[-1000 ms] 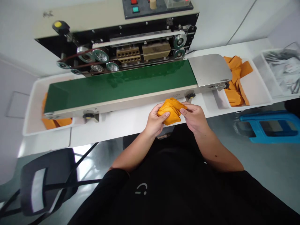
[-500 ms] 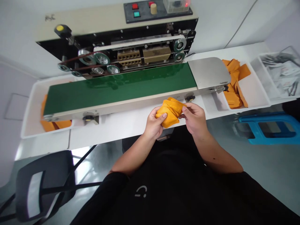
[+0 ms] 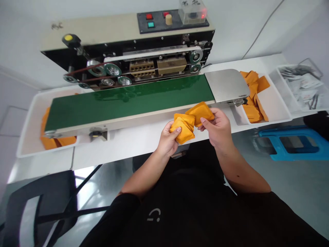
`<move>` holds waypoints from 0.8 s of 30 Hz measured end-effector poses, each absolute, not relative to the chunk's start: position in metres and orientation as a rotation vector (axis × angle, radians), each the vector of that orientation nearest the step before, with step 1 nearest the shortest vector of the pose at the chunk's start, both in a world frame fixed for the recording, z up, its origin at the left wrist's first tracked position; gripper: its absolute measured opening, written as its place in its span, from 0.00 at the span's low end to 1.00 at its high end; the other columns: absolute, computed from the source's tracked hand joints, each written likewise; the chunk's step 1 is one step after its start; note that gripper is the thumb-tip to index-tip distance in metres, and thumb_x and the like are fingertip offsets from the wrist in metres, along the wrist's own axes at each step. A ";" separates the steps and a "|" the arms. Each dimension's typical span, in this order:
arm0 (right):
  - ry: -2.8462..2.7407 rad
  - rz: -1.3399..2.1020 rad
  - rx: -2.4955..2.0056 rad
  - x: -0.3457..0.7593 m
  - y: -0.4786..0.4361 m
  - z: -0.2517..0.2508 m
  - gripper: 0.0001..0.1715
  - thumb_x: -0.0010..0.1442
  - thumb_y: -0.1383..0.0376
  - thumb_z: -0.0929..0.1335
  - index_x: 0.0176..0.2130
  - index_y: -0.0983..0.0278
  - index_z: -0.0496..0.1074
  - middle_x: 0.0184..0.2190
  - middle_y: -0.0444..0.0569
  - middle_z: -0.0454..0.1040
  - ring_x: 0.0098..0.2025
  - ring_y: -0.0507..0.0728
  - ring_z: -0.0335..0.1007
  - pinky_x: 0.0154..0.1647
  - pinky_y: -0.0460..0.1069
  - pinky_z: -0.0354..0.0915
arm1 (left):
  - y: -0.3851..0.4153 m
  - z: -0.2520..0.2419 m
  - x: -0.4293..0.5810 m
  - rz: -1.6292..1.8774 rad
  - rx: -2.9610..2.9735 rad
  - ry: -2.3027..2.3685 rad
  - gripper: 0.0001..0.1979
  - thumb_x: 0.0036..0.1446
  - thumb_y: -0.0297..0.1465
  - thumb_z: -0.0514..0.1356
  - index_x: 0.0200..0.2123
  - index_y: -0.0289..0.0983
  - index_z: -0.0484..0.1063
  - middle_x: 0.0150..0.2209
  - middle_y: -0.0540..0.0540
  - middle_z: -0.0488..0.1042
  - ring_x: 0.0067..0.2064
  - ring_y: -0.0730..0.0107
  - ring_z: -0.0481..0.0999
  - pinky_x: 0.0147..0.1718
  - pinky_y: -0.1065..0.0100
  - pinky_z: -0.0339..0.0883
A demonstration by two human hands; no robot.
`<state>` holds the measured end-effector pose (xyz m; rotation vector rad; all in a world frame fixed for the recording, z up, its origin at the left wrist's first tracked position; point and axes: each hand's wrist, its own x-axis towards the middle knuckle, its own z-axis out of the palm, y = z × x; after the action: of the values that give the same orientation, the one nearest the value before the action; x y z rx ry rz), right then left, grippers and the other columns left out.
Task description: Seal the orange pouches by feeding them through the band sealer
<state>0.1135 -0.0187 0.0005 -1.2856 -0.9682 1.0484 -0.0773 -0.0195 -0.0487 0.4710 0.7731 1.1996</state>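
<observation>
My left hand point(image 3: 168, 142) is closed round a small stack of orange pouches point(image 3: 183, 127), thumb on top. My right hand point(image 3: 218, 128) pinches a single orange pouch point(image 3: 200, 112) and holds it just right of the stack, close to the front edge of the green conveyor belt point(image 3: 128, 101). Both hands hover over the white table point(image 3: 133, 140) in front of the sealing machine point(image 3: 138, 51).
A white tray point(image 3: 272, 103) at the right holds more orange pouches point(image 3: 253, 92). Another white tray point(image 3: 31, 137) at the left end of the belt holds orange pouches too. A bin point(image 3: 300, 85) of small packets sits far right. A blue stool point(image 3: 290, 145) and black chair point(image 3: 38, 209) stand below.
My right hand has pulled one pouch off the stack and moved it up and right towards the belt. The left hand keeps the rest of the stack.
</observation>
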 end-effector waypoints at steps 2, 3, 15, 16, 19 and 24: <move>-0.918 1.066 -1.252 0.122 -0.009 0.010 0.30 0.56 0.58 0.82 0.54 0.57 0.74 0.40 0.44 0.83 0.26 0.52 0.77 0.27 0.48 0.75 | -0.019 -0.050 -0.081 1.209 0.459 0.785 0.31 0.44 0.41 0.86 0.48 0.41 0.79 0.47 0.47 0.85 0.46 0.65 0.85 0.50 0.64 0.80; -0.904 1.090 -1.239 0.128 -0.002 0.016 0.32 0.55 0.59 0.82 0.55 0.56 0.73 0.41 0.45 0.83 0.27 0.52 0.78 0.28 0.48 0.76 | -0.019 -0.050 -0.083 1.209 0.456 0.791 0.31 0.44 0.41 0.86 0.48 0.41 0.79 0.47 0.47 0.85 0.46 0.65 0.85 0.49 0.64 0.80; -0.844 1.257 -1.467 0.178 0.121 0.076 0.07 0.73 0.71 0.68 0.44 0.59 0.67 0.25 0.41 0.71 0.20 0.49 0.64 0.16 0.40 0.56 | -0.017 -0.045 -0.099 1.265 0.485 0.800 0.31 0.45 0.41 0.86 0.48 0.42 0.79 0.45 0.49 0.85 0.44 0.69 0.85 0.47 0.69 0.79; -0.840 1.262 -1.473 0.178 0.130 0.075 0.07 0.72 0.72 0.68 0.44 0.59 0.67 0.27 0.42 0.72 0.21 0.49 0.66 0.17 0.40 0.56 | -0.016 -0.043 -0.100 1.282 0.488 0.798 0.30 0.45 0.41 0.86 0.48 0.42 0.79 0.45 0.49 0.85 0.44 0.69 0.85 0.47 0.69 0.79; -0.841 1.247 -1.471 0.181 0.152 0.066 0.08 0.70 0.70 0.72 0.42 0.60 0.68 0.29 0.44 0.72 0.23 0.49 0.67 0.18 0.41 0.59 | -0.012 -0.037 -0.107 1.334 0.510 0.806 0.30 0.45 0.41 0.86 0.48 0.43 0.80 0.46 0.49 0.85 0.45 0.67 0.85 0.47 0.67 0.80; -0.866 1.262 -1.464 0.177 0.176 0.052 0.12 0.66 0.68 0.77 0.41 0.60 0.70 0.26 0.43 0.71 0.22 0.50 0.66 0.17 0.41 0.59 | -0.011 -0.030 -0.116 1.355 0.559 0.811 0.30 0.47 0.44 0.85 0.49 0.44 0.80 0.47 0.48 0.85 0.46 0.63 0.85 0.51 0.61 0.81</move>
<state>0.1766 0.1765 0.0516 -1.4640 -0.8655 1.2624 -0.1155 -0.0112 -0.0300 0.5585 0.8114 1.3551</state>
